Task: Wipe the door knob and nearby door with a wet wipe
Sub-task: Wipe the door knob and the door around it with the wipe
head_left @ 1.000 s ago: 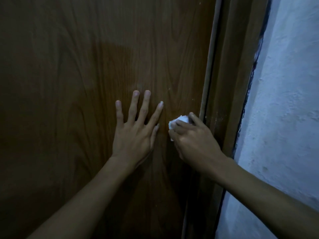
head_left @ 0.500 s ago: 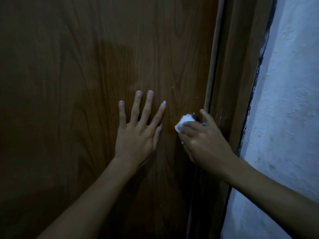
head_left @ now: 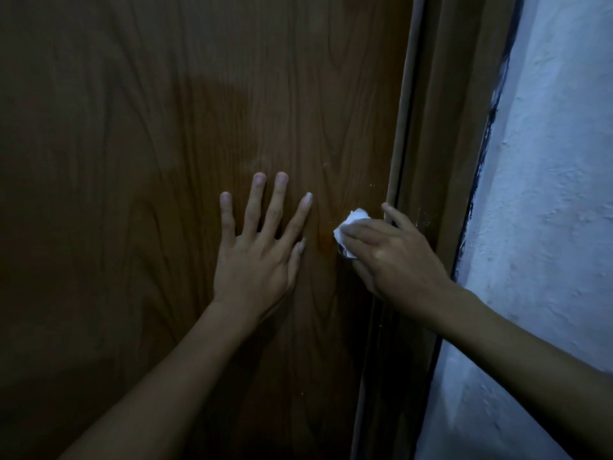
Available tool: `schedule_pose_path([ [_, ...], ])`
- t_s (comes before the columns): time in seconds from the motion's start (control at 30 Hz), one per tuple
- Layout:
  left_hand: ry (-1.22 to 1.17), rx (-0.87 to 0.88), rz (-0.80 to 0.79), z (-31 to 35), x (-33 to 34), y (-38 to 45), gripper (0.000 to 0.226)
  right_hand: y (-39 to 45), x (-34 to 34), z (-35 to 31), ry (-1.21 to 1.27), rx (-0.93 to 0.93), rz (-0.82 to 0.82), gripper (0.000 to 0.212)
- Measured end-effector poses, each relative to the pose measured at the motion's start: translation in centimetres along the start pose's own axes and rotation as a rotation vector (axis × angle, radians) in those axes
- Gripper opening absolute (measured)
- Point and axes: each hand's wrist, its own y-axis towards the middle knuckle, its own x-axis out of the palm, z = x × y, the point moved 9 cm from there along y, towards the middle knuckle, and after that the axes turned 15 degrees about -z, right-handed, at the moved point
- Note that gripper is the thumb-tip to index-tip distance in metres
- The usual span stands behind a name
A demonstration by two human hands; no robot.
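A dark brown wood-grain door (head_left: 166,144) fills most of the head view. My left hand (head_left: 262,247) lies flat on it with fingers spread, holding nothing. Just to its right, my right hand (head_left: 391,257) is cupped near the door's right edge and grips a crumpled white wet wipe (head_left: 351,225), which sticks out above and left of the fingers. The thumb points up along the door edge. The door knob is hidden, and I cannot tell whether it lies under the right hand.
A brown door frame (head_left: 441,144) runs top to bottom right of the door. Beyond it stands a rough pale blue-white wall (head_left: 547,210), with a dark ragged seam where frame meets wall. The light is dim.
My right hand has turned around the wipe: the thumb has swung up and right, and the wipe shows more at upper left. The left hand stays flat in place.
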Motion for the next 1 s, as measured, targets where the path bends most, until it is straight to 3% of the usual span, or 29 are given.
schedule_pose_path([
  [0.13, 0.009, -0.003, 0.006, 0.1, 0.0, 0.0, 0.062, 0.1, 0.7, -2.1, -0.101, -0.136, -0.002, 0.030],
  [0.33, 0.001, -0.005, 0.000, 0.0, 0.2, 0.0, 0.064, -0.1, 0.1, 2.1, 0.197, 0.236, 0.092, 0.026],
  [0.53, 0.015, -0.011, -0.010, 0.1, 0.3, 0.0, 0.064, -0.2, -0.1, 1.4, 0.252, 0.080, 0.045, 0.035],
  [0.7, 0.008, -0.008, -0.023, 0.3, 0.2, 0.0, 0.066, -0.6, -0.1, 2.8, 0.473, 0.390, 0.170, 0.017],
  [0.87, 0.002, -0.011, -0.019, 0.3, 0.2, -0.1, 0.068, -3.4, 2.8, 5.7, 1.116, 0.818, 0.281, 0.016],
  [1.0, -0.002, -0.019, -0.004, 0.5, 0.2, -0.1, 0.068, -4.9, 5.5, 5.3, 1.671, 1.030, 0.341, 0.014],
])
